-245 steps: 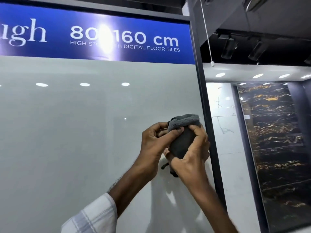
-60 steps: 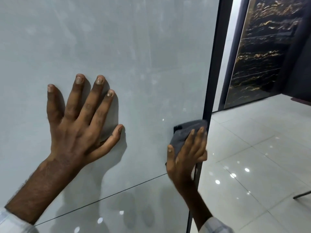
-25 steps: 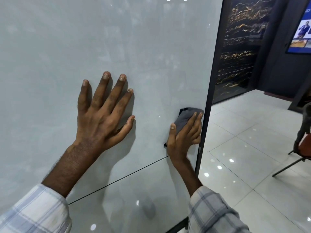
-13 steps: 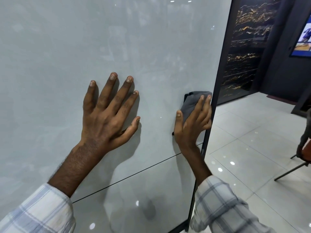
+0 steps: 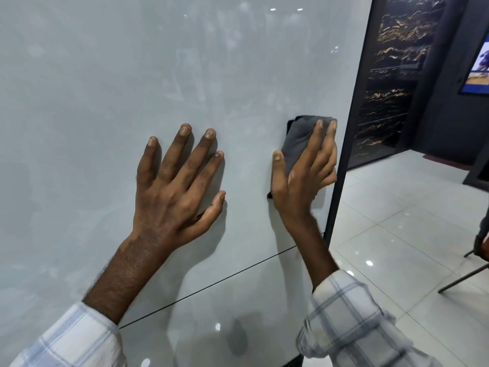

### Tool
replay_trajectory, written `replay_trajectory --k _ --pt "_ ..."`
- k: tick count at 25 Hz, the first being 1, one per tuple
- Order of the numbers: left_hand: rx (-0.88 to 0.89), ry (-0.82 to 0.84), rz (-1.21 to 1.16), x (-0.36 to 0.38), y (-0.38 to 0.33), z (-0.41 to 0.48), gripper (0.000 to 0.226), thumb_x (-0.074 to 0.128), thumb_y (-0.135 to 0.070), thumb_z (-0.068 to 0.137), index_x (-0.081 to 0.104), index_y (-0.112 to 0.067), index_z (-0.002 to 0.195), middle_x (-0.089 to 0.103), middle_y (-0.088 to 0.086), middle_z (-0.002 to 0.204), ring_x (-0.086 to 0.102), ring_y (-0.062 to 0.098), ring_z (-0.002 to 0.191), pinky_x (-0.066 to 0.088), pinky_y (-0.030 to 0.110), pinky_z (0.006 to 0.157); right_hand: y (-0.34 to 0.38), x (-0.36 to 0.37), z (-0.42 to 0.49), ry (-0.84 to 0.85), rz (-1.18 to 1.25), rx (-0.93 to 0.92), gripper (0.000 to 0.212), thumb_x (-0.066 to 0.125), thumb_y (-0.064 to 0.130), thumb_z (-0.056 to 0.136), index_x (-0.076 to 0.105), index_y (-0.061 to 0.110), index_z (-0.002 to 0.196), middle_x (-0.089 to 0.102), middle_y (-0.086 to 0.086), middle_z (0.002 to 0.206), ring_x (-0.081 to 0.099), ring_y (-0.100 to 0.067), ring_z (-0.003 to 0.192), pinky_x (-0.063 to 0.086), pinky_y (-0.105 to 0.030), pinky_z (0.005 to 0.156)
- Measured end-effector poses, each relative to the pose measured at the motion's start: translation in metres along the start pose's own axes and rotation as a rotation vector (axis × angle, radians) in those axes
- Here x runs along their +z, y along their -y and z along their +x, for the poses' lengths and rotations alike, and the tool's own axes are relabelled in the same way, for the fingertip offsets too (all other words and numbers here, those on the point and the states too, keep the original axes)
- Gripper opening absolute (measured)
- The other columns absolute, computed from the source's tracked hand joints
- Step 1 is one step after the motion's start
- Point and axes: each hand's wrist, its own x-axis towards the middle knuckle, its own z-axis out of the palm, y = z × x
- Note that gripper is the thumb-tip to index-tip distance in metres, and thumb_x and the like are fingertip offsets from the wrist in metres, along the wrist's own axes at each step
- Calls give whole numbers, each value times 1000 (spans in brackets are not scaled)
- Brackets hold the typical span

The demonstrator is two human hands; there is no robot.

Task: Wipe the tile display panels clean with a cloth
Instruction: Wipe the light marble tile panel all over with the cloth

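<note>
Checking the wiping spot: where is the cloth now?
In the head view, the grey cloth is pressed under the right hand against the pale tile panel, beside its dark right-edge frame.

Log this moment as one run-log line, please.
left hand: flat on glossy pale grey tile panel | right hand: pressing folded dark grey cloth beside black edge frame

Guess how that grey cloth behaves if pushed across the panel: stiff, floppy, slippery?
Likely floppy: the grey cloth is bunched in folds under the right hand. Probably light, since flat fingers alone pin it to the upright panel. It should glide easily; the panel looks glossy.
</note>
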Motion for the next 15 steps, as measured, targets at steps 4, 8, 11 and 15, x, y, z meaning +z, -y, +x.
replay_trajectory --k 4,8,11,15 --pt "-5 2 -1 -2 -2 1 58 62 -40 97 61 -7 145 43 13 162 34 40 153 20 63 122 -3 -2 -83 116 -9 -55 83 46 57 99 13 20 165 16 -12 171 24 -36 154 22 -57 114" --pt "-9 25 -28 -4 -3 3 55 62 -40 97 64 -8 142 45 12 161 36 39 153 21 64 122 -3 -5 -100 186 15 -171 85 48 58 97 12 22 165 16 -13 170 24 -37 153 22 -56 115" --pt "-59 -49 -254 -17 -5 17 38 61 -31 99 76 -7 125 54 13 153 48 35 146 30 61 116 20 -5 -4 62 21 -170 80 51 54 97 25 15 161 24 -17 169 28 -36 151 19 -49 115" --pt "-90 -108 -185 -37 23 73 52 57 -38 102 64 -2 139 39 24 160 44 40 146 35 62 114 39 -5 40 -20 -2 -86 78 50 54 98 28 15 162 23 -14 170 28 -33 152 23 -52 112"
